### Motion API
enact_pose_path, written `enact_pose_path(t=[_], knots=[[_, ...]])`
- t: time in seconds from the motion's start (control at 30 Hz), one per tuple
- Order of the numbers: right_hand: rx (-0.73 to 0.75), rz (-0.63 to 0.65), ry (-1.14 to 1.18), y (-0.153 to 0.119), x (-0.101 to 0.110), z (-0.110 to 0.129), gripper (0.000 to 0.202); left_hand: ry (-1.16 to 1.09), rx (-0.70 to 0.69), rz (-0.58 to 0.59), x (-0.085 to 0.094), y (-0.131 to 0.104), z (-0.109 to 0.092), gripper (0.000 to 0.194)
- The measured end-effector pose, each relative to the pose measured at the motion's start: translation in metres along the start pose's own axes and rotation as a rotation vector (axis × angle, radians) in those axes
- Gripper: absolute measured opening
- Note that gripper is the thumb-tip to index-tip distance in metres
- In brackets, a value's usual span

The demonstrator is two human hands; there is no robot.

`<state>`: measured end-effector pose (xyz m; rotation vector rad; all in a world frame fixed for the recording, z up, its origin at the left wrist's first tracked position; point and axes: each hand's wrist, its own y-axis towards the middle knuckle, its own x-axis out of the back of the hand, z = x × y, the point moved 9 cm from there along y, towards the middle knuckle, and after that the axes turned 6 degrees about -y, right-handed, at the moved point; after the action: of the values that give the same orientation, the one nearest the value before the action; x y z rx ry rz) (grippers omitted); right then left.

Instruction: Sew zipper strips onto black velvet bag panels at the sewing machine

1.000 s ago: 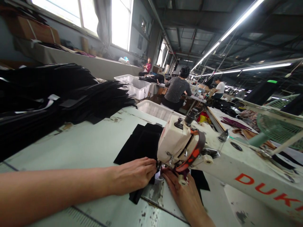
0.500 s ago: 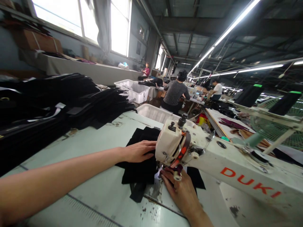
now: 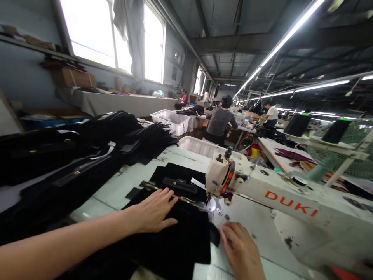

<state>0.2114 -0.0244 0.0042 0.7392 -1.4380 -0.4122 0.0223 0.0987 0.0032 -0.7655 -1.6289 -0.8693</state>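
Observation:
Black fabric pieces (image 3: 186, 233) lie spread on the pale green table, left of the sewing machine head (image 3: 220, 177). My left hand (image 3: 159, 210) rests flat on them, fingers and thumb spread, beside a zipper strip (image 3: 186, 200) that runs toward the needle area. Behind the zipper, a black panel bears a dark flap (image 3: 180, 184) with a small gold stud and a white tag (image 3: 198, 183). My right hand (image 3: 240, 245) is at the right edge of the fabric, its fingers curled and pinched at a small black tab (image 3: 215, 235).
A large pile of black pieces (image 3: 96, 155) covers the table's left side. Behind the table stand white plastic bins (image 3: 195, 144). The machine arm (image 3: 291, 198) stretches right, near thread cones (image 3: 297, 124) and a green fan (image 3: 335, 144). A person (image 3: 220, 120) sits ahead, back turned.
The fabric now lies opened out, showing zipper, flap and tag. My left hand has moved left and down; my right hand has moved away from the needle, down and right. The view has shifted.

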Motion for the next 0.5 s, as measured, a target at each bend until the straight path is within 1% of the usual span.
enact_pose_path(t=[0.07,0.1,0.17,0.2,0.27,0.33,0.43,0.5], knots=[[-0.07,0.017,0.08,-0.011,0.002,0.013,0.028,-0.046,-0.04,0.01,0.005,-0.031,-0.006,0.034],[-0.113,0.025,0.118,-0.014,0.001,0.019,0.027,-0.099,-0.051,-0.012,0.007,-0.044,-0.007,0.029],[-0.2,0.021,0.167,-0.014,-0.003,0.029,0.029,-0.252,-0.031,-0.103,0.007,-0.064,-0.003,0.029],[-0.236,0.019,0.183,-0.013,-0.005,0.035,0.032,-0.338,0.006,-0.157,0.005,-0.072,0.002,0.03],[-0.291,0.022,0.223,-0.007,-0.013,0.047,0.038,-0.472,0.117,-0.247,-0.002,-0.086,0.013,0.036],[-0.359,0.076,0.341,-0.001,-0.025,0.058,0.042,-0.542,0.209,-0.307,-0.01,-0.096,0.019,0.048],[-0.465,0.19,0.562,0.009,-0.047,0.075,0.046,-0.561,0.24,-0.34,-0.016,-0.106,0.013,0.069],[-0.507,0.241,0.655,0.02,-0.057,0.083,0.049,-0.518,0.231,-0.346,-0.02,-0.111,0.004,0.078]])
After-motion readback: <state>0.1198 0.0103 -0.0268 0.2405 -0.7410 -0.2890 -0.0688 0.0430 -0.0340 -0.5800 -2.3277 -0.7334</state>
